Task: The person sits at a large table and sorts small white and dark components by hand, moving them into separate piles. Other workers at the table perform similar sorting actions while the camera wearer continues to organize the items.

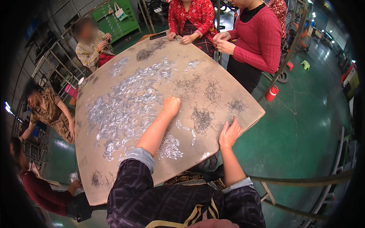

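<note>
A large brown tabletop [167, 174] lies before me, strewn with small parts. My left hand [172, 105] is closed in a fist over its middle, beside the silvery pieces; whatever the fingers hold is hidden. Flat on the table's right edge rests my right hand [230, 133], fingers stretched and holding nothing. Between my arms is a small heap of white elongated loops [170, 147], with a few single loops [193, 133] to its right. A tangle of thin dark wire pieces [202, 119] lies between my two hands. Many silvery loops [125, 100] spread across the left and centre.
More dark wire piles [212, 91] lie farther off. At the far edge sits a black phone-like object [157, 35]. People stand around the table, including one in a red sweater [258, 41]. On the green floor are a red bucket [272, 93] and metal rails [304, 180].
</note>
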A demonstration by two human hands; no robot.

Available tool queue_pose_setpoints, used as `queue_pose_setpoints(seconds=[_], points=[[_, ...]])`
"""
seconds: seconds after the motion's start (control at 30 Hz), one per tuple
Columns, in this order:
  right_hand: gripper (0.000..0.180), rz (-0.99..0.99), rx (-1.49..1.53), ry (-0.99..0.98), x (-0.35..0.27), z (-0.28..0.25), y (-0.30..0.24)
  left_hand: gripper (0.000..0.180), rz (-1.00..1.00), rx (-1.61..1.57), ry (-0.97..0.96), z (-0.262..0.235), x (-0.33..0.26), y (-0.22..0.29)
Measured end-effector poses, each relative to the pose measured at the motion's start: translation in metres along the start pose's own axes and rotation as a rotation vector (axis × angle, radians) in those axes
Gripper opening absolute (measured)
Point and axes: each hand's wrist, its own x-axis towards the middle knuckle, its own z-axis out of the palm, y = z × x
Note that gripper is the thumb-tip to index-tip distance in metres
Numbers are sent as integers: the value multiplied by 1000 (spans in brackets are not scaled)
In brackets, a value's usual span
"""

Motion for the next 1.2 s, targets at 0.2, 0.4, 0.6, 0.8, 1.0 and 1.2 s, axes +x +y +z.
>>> queue_pose_setpoints(seconds=[0.2, 0.4, 0.6, 0.8, 1.0, 1.2], points=[[51, -3, -5, -2, 0, -2, -2, 10, -16, 3, 60, 14, 6, 6], [50, 9, 9, 12, 2, -1, -2, 14, 172, -374, 63, -12, 9, 25], [50, 21, 24, 5, 0, -3, -3, 16, 265, -247, -80, 5, 11, 30], [50, 26, 26, 8, 1, -2, -3, 14, 402, 205, -117, -22, 13, 56], [50, 27, 47, 36, -1, -2, -3, 14, 363, 270, -221, -25, 28, 65], [51, 21, 50, 41, 0, -3, -2, 15, 241, 122, -278, -62, 27, 103]])
